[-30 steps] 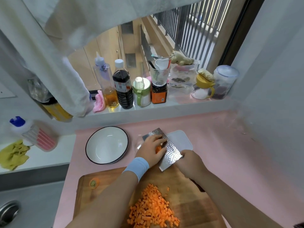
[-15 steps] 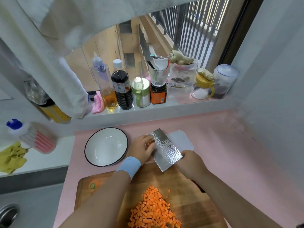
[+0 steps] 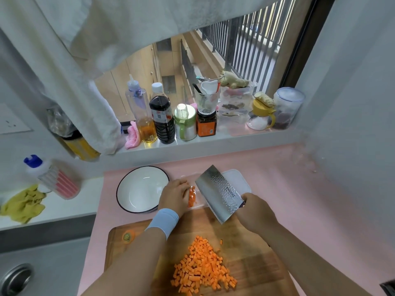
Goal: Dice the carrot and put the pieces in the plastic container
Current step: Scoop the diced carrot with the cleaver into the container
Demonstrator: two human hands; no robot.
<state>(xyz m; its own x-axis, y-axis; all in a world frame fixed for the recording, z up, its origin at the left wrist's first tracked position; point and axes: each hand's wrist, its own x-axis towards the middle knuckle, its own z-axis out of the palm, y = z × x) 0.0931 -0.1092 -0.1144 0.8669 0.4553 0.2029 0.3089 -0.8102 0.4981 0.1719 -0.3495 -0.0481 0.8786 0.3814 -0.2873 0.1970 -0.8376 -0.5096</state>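
Right hand (image 3: 254,210) wraps the hammered steel cleaver (image 3: 220,193) above the clear plastic container (image 3: 197,207), left hand (image 3: 174,195) curls beside a few orange carrot cubes (image 3: 192,196) in it (pinching or not, I can't tell), and a hasty sweep could nick knuckles or scatter cubes onto the pink counter (image 3: 277,189).

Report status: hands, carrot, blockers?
Right hand grips cleaver, tilted over plastic container. Left hand beside few carrot pieces inside. Main diced pile on cutting board. Nothing blocking.
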